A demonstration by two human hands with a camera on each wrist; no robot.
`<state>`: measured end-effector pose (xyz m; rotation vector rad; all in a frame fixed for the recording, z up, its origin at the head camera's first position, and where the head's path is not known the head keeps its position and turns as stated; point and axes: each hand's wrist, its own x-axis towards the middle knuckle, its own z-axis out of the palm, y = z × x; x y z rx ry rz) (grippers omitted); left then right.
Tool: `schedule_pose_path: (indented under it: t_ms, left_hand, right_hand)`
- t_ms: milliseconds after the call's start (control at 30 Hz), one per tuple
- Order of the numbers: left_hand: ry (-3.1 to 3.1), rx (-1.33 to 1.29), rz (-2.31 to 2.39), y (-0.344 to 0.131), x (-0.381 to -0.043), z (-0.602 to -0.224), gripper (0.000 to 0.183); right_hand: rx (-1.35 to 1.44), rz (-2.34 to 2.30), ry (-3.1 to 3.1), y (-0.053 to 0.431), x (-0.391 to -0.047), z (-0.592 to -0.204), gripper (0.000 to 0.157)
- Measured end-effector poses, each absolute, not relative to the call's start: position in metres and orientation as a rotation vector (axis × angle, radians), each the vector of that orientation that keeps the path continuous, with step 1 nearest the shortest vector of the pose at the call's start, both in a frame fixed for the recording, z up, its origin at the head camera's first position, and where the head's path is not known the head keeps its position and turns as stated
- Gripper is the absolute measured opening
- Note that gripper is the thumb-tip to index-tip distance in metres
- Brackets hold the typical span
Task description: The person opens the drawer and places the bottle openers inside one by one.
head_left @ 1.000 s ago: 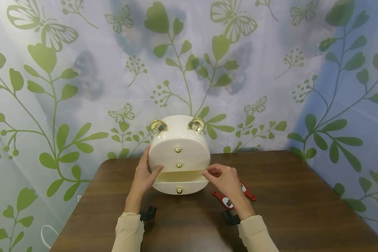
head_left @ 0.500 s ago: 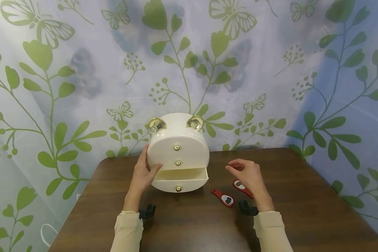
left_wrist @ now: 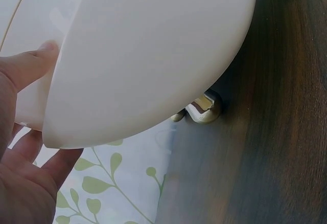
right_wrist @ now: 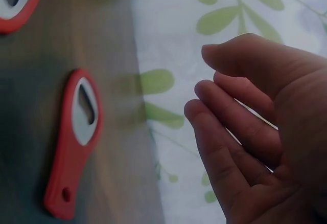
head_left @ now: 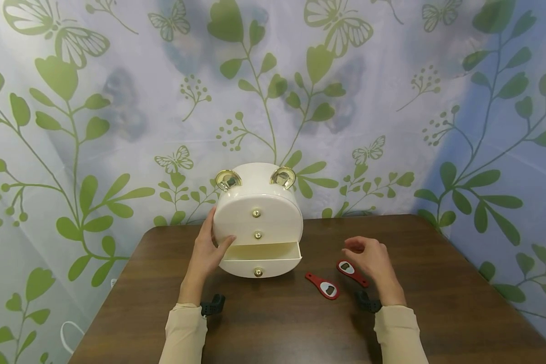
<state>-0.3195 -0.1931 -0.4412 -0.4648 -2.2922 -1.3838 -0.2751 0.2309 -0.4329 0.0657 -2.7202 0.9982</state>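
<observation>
A white, round-fronted drawer box (head_left: 236,212) with gold ear shapes and gold knobs stands on the table. Its bottom drawer (head_left: 236,268) is pulled out, and the visible part of its inside is bare. My left hand (head_left: 205,255) holds the box's left side, thumb on the front face and fingers round the edge. Off to the right, my right hand (head_left: 374,260) hovers with loosely bent fingers and nothing in them. Below it lies a red bottle opener (head_left: 354,275), head toward the box. A second red bottle opener (head_left: 323,286) lies nearer the box.
The brown wooden table (head_left: 273,328) reaches back to a hanging cloth (head_left: 391,126) printed with leaves and butterflies. A gold foot (left_wrist: 204,109) shows under the box in the left wrist view. A white cable (head_left: 65,336) hangs beyond the table's left edge.
My right hand has left the drawer's right end and moved right, over by the bottle openers. The left hand stays on the box; the drawer remains pulled out.
</observation>
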Motion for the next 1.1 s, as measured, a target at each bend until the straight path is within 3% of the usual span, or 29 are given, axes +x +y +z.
schedule_pose_path:
  t_ms: [467, 1100]
  left_hand:
    - [-2.293, -0.463, -1.383, -0.195, -0.32, -0.444, 0.096]
    - [-2.297, -0.471, -1.423, -0.194, -0.319, -0.442, 0.095]
  right_hand:
    - [-0.018, 0.961, -2.881, 0.239, -0.287, -0.464, 0.039]
    - [-0.09, 0.936, -2.955, 0.237, -0.289, -0.476, 0.049]
